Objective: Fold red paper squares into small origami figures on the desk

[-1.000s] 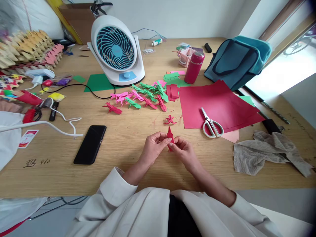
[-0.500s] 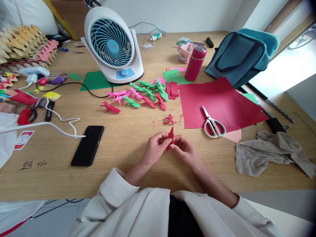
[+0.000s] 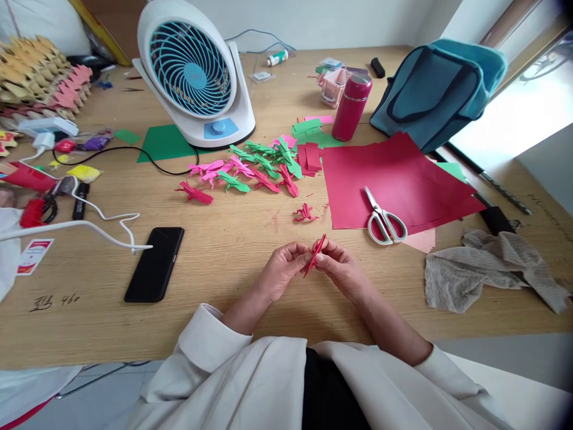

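Note:
Between my two hands is a small piece of folded red paper [image 3: 318, 249], narrow and pointed, tilted with its upper tip to the right. My left hand [image 3: 289, 267] pinches it from the left with thumb and fingers. From the right, my right hand [image 3: 340, 269] grips it too, thumb pressed on its edge. Just beyond my fingers lies a red folded-paper figure [image 3: 305, 212] with thin legs. Farther back sits a cluster of similar green figures [image 3: 264, 161], pink figures [image 3: 212, 170] and red figures [image 3: 196, 193].
White-handled scissors [image 3: 384, 221] lie on large red paper sheets [image 3: 358, 173] at the right. A black phone [image 3: 154, 264] is on the left. Behind stand a fan [image 3: 192, 77], a red flask [image 3: 353, 107] and a blue bag [image 3: 430, 98]. A grey cloth [image 3: 461, 278] lies far right.
The folded red paper has turned in my fingers, from a broader face to nearly edge-on, and leans more to the right. My right fingers have shifted upward around it. The view has shifted slightly.

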`<state>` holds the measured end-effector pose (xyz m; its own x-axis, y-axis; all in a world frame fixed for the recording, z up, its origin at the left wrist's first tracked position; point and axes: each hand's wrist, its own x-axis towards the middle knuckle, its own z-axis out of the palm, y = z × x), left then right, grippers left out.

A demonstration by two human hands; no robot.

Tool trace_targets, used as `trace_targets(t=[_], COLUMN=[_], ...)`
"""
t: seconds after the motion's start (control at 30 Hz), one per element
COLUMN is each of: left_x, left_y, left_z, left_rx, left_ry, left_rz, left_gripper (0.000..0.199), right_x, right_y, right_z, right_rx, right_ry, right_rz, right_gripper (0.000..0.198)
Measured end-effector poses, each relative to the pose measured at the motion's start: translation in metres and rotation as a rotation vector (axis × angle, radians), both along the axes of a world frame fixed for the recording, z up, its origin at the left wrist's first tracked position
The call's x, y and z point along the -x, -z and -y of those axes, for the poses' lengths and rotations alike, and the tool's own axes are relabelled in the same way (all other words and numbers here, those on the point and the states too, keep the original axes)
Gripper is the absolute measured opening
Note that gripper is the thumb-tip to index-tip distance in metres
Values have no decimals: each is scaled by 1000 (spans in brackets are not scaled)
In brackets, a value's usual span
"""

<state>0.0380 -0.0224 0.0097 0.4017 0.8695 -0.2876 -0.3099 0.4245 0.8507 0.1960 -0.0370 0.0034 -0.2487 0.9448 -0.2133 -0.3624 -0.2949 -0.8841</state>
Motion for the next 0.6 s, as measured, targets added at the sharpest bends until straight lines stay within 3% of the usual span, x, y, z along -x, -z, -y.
trace_targets(t=[0.13,0.3,0.4,0.6], left_x=[0,1,2,4], left_y=[1,-4,-3,4], left_z=[2,2,1,0], left_rx=[-126,-179,-192,-164], left_ry=[-46,-49,-17,-88], left_rz=[-118,-167,-157,-157], left_gripper=[34,30,29,29], right_x=[2,4,2,1], right_y=[-2,-1,-1,-6], right_z=[-2,-4,-4,-3], right_rx=[-40,-11,25,52], right_ry=[70,149,115,35], right_rz=[22,99,87,76], right_gripper=[28,38,38,35])
